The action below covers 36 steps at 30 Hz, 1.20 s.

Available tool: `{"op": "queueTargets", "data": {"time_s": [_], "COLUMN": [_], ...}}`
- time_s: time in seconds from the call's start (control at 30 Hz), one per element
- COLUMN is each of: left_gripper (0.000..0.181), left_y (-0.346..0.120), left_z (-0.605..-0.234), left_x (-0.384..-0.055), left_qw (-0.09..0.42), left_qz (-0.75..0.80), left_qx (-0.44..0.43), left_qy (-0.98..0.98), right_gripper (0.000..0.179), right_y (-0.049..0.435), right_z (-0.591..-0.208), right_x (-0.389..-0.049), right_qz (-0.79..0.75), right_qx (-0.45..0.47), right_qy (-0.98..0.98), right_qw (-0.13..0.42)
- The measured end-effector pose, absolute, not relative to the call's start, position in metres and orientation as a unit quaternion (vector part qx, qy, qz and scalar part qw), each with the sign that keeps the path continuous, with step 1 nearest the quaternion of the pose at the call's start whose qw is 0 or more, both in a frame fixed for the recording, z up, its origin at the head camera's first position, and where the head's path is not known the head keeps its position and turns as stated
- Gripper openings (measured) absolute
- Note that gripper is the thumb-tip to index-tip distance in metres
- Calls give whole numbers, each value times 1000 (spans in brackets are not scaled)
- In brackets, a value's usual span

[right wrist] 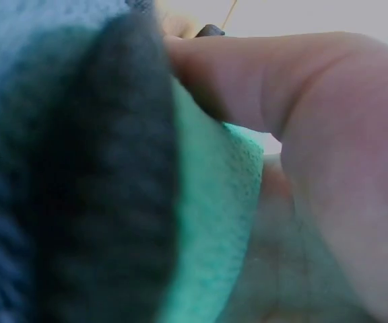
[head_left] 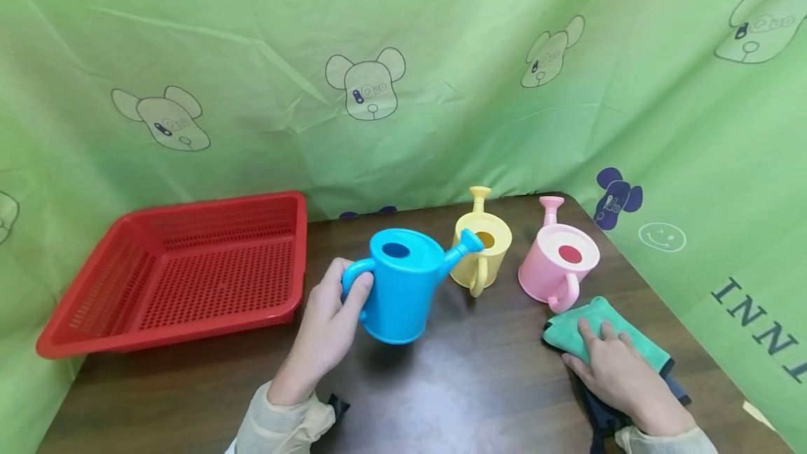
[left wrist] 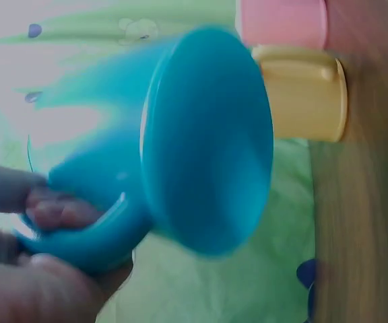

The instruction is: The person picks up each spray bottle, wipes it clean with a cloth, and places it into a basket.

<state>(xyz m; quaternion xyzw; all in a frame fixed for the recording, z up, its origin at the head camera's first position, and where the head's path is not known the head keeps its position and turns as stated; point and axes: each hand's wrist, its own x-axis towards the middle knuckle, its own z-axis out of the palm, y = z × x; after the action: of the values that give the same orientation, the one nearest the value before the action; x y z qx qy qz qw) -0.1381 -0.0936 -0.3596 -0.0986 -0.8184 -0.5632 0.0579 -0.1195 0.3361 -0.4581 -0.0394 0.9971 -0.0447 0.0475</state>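
Note:
My left hand (head_left: 332, 314) grips the handle of a blue watering can (head_left: 400, 293), lifted over the table with its spout pointing right. Its round underside faces the left wrist view, where fingers (left wrist: 59, 208) curl through the handle. To its right stand a yellow watering can (head_left: 466, 272) and a pink watering can (head_left: 543, 268), both upright with handles toward me. On a folded green cloth (head_left: 637, 335) with dark edging rests my right hand (head_left: 614, 370), fingers spread across the top. The right wrist view has the thumb (right wrist: 248, 81) against the cloth's edge.
A red perforated plastic basket (head_left: 286, 310) sits at the left of the brown wooden table (head_left: 441, 398). Dark fabric (head_left: 595, 405) lies beneath the green cloth. Behind and to the right hangs a green curtain (head_left: 454, 132) with printed bear heads.

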Motion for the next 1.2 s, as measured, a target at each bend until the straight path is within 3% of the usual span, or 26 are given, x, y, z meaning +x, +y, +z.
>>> {"op": "queueTargets", "data": {"time_s": [0.33,0.7,1.03,1.2], "left_gripper": [45,39,61,58], "left_y": [-93,-105,-105,-106], "left_z": [-359,-342,-344,-348], "left_x": [-143,-157,-182,-187], "left_qw": [131,109,228,252], "left_qz": [-672,-690,-649,-625], "left_qx": [-5,-32,87,90], "left_qy": [-729,-715,-720,-733], "right_gripper": [77,77,76,71], "right_y": [331,329,327,328], "right_z": [-446,-442,-443,-446], "right_x": [-118,-119,-117,-117], "right_qz": [-40,-36,-36,-38], "right_qx": [-28,-22,-26,-35], "right_qy": [996,995,995,996], "right_qw": [78,91,84,69]}}
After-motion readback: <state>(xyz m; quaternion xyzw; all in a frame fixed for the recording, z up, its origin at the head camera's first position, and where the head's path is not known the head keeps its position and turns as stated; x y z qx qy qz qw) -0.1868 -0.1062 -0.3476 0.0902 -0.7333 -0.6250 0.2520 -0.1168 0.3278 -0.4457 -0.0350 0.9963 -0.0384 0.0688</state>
